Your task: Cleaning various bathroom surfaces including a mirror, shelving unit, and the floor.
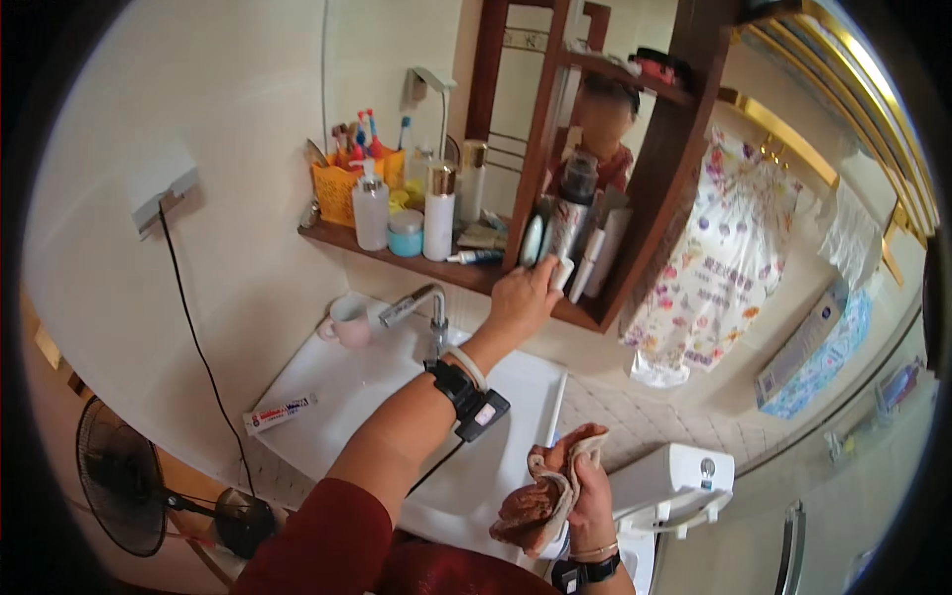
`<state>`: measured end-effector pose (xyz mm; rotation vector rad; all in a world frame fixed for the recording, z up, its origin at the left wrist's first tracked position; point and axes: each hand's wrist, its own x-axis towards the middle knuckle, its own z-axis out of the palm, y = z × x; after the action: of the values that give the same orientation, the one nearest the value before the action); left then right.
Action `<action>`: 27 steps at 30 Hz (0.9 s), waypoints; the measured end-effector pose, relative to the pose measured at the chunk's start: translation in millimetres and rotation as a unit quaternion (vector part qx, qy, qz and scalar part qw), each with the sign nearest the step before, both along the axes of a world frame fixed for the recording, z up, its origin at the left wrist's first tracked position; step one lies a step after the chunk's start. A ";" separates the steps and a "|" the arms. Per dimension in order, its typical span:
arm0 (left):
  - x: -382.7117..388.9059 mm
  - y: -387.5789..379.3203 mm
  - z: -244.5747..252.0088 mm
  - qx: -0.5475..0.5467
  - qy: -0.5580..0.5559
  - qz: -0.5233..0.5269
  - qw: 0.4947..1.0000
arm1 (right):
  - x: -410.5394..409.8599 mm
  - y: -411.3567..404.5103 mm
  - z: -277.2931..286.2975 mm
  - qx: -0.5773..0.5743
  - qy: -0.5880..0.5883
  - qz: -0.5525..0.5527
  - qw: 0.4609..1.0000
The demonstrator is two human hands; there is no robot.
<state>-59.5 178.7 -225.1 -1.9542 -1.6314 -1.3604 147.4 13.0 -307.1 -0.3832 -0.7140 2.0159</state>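
Note:
My left hand [524, 297] reaches over the sink to the lower compartment of a brown wooden mirror cabinet [654, 216]. Its thumb and fingers close around a small white container [563, 274], mostly hidden by the hand. Right behind it stands a silver spray can [569, 223] with a dark collar and clear cap. A slim white tube [587, 265] leans to the right of it, and a pale green bottle [531, 242] is to the left. Lower down, my right hand [593, 491] grips a crumpled brown cloth [547, 491] above the sink's right edge.
The white sink [357, 424] has a chrome faucet [428, 305], a pink mug [349, 323] and a toothpaste box [282, 414] on its rim. Bottles, a jar [406, 233] and an orange basket [335, 192] line the shelf. A fan [123, 476] stands left, a toilet tank [680, 483] right.

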 end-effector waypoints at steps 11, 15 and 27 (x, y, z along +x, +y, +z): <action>-8.9 -22.1 -0.5 -0.011 -0.013 -0.026 1.000 | 2.9 -16.6 7.8 0.013 -0.058 -0.024 0.998; 3.2 -67.3 -55.1 -0.103 -0.356 -0.282 0.885 | 12.7 -7.7 27.9 0.103 -0.028 -0.037 0.994; -4.7 -169.8 -12.7 -0.225 -0.741 -0.508 0.378 | -56.6 -1.3 140.0 0.750 -0.532 -0.075 0.385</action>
<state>-64.2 9.0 -237.7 -1.6354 -0.5221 -4.5424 90.8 11.7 -167.1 -0.4732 -2.6915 -0.0561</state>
